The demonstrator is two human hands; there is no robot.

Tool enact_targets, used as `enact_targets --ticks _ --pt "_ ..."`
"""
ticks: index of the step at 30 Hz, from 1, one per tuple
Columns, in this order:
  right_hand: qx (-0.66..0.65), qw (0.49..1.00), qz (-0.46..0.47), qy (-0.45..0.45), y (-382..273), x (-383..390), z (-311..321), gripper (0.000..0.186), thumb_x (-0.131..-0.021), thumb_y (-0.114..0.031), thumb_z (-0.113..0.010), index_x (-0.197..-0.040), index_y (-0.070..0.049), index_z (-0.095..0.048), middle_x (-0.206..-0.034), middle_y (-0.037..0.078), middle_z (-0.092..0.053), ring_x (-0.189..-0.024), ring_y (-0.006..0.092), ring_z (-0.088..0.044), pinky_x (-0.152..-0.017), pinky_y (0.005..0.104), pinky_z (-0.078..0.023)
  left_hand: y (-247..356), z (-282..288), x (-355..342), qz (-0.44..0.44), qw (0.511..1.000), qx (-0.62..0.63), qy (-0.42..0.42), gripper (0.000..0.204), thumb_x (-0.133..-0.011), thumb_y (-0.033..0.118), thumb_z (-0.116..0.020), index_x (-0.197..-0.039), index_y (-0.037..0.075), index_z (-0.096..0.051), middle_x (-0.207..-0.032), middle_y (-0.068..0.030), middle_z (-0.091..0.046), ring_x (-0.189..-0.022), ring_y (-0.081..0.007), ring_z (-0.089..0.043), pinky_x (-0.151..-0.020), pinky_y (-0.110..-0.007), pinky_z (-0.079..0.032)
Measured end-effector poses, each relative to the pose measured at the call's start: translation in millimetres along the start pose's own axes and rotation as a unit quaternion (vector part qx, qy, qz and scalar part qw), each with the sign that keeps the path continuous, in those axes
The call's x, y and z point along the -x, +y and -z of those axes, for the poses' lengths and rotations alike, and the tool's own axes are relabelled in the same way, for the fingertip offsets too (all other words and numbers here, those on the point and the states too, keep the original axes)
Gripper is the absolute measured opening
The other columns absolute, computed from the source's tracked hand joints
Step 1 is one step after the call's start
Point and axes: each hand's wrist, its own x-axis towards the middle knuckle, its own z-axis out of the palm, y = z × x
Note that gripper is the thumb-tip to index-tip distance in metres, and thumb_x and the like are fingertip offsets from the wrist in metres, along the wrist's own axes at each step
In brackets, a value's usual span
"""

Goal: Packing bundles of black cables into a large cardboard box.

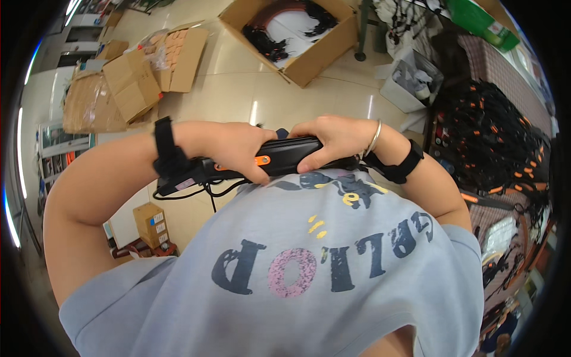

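Observation:
At my waist, against my light blue shirt, I hold a long black item with an orange fitting on it. My left hand grips its left part, thumb and fingers around it beside the orange fitting. My right hand grips it further right, with the thumb pressed on its face. Thin black cords dangle below the left end. Black bands are strapped on both forearms.
Open cardboard boxes lie at upper left, another holding black bundles at top centre. A pale bin stands to the right, beside a table piled with black straps with orange parts. A stacked carton is at lower left.

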Motion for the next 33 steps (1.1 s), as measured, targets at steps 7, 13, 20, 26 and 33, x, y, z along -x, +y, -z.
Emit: enact_targets --ticks 7,13,20,26,33 --pt "0.063 0.993 -0.096 -0.024 83 35 -18 0.046 -0.061 -0.026 -0.074 -0.098 -0.007 -0.055 -0.082 0.012 -0.062 -0.077 0.0264 -0.061 -0.068 0.0321 -0.047 -12 9 38 -0.034 0.992 -0.123 0.01 0.057 -0.059 0.03 -0.074 -0.104 0.003 -0.052 -0.08 -0.0163 -0.061 -0.076 -0.0303 -0.061 -0.069 -0.035 -0.047" --pt "-0.156 0.979 -0.125 -0.029 58 48 31 0.073 -0.058 -0.036 -0.081 -0.113 0.0 -0.049 -0.086 0.012 -0.063 -0.081 0.0206 -0.061 -0.074 0.0279 -0.047 -51 -13 23 0.031 0.973 0.181 -0.143 0.073 -0.068 0.035 -0.072 -0.123 0.001 -0.037 -0.089 -0.0146 -0.059 -0.077 -0.0248 -0.058 -0.072 -0.034 -0.046" --pt "0.034 0.975 -0.209 -0.062 76 10 20 0.069 -0.059 -0.028 -0.076 -0.118 -0.006 -0.047 -0.091 0.015 -0.063 -0.084 0.0285 -0.061 -0.075 0.0331 -0.047 -116 18 3 -0.039 0.991 0.102 -0.083 0.065 -0.075 0.03 -0.065 -0.126 0.002 -0.033 -0.096 -0.0207 -0.059 -0.09 -0.0315 -0.058 -0.078 -0.035 -0.045" --pt "-0.006 0.984 -0.17 0.048 36 -65 135 0.062 -0.062 -0.026 -0.076 -0.114 -0.004 -0.051 -0.098 0.013 -0.062 -0.079 0.0206 -0.063 -0.071 0.028 -0.049 -221 132 -7 -0.11 0.985 0.122 0.059 0.056 -0.06 0.019 -0.068 -0.11 0.002 -0.049 -0.082 -0.0161 -0.062 -0.079 -0.0282 -0.061 -0.071 -0.034 -0.047" --pt "-0.254 0.921 -0.255 -0.151 57 -180 195 0.06 -0.071 -0.031 -0.071 -0.116 0.003 -0.049 -0.098 0.011 -0.06 -0.087 0.0166 -0.055 -0.076 0.0286 -0.046 -343 228 -17 -0.145 0.978 0.121 -0.084 0.056 -0.06 0.02 -0.068 -0.11 0.003 -0.049 -0.083 -0.0144 -0.062 -0.077 -0.0271 -0.061 -0.069 -0.032 -0.047"
